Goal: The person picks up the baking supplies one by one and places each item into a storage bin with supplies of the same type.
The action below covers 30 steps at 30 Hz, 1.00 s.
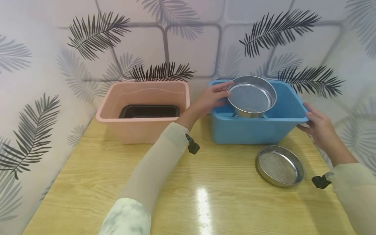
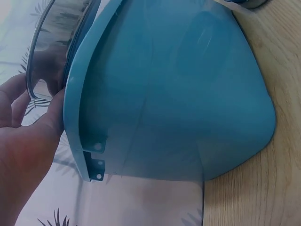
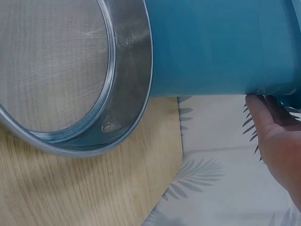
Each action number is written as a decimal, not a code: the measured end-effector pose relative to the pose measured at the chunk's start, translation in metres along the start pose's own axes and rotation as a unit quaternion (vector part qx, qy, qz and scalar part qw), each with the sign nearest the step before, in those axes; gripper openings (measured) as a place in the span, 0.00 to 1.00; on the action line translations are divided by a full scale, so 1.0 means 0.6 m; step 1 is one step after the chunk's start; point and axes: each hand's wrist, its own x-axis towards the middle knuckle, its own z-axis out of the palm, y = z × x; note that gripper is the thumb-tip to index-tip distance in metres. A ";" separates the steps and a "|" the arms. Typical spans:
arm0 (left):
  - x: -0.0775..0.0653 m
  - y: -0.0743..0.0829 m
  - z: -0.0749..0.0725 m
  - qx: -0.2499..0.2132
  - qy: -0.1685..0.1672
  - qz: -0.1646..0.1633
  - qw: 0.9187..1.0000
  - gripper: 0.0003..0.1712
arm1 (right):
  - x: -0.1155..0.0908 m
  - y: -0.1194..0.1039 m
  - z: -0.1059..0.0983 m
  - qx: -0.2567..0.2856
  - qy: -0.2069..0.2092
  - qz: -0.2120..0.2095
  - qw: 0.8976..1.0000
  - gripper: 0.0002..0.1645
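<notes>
My left hand (image 1: 213, 97) pinches the left side of a round metal sieve (image 1: 252, 94). The sieve is tilted in the mouth of a blue plastic bin (image 1: 243, 132); what lies beneath it is mostly hidden. In the left wrist view, the thumb of the left hand (image 2: 28, 146) is close against the rim of the bin (image 2: 178, 103). My right hand (image 1: 321, 130) holds the bin's right end by the rim. A second, shallow sieve (image 1: 281, 165) with fine mesh lies on the table in front of the bin, large in the right wrist view.
A pink bin (image 1: 141, 130) stands to the left, with a dark rectangular tray (image 1: 149, 111) inside. Both bins sit at the back of the wooden table (image 1: 188, 182), near a leaf-patterned backdrop (image 1: 194, 45). The table's right edge runs close by the right forearm.
</notes>
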 end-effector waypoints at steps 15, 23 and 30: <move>0.072 -0.008 0.014 0.038 -0.007 -0.037 0.999 0.27 | 0.000 -0.001 -0.002 -0.019 0.005 0.016 1.000 0.39; 0.093 -0.005 0.028 0.084 -0.049 -0.053 0.994 0.29 | -0.005 -0.002 -0.004 -0.026 0.013 0.018 0.999 0.39; 0.117 -0.008 0.039 0.101 -0.067 -0.067 0.990 0.30 | -0.002 -0.003 -0.005 -0.029 0.008 0.017 0.999 0.39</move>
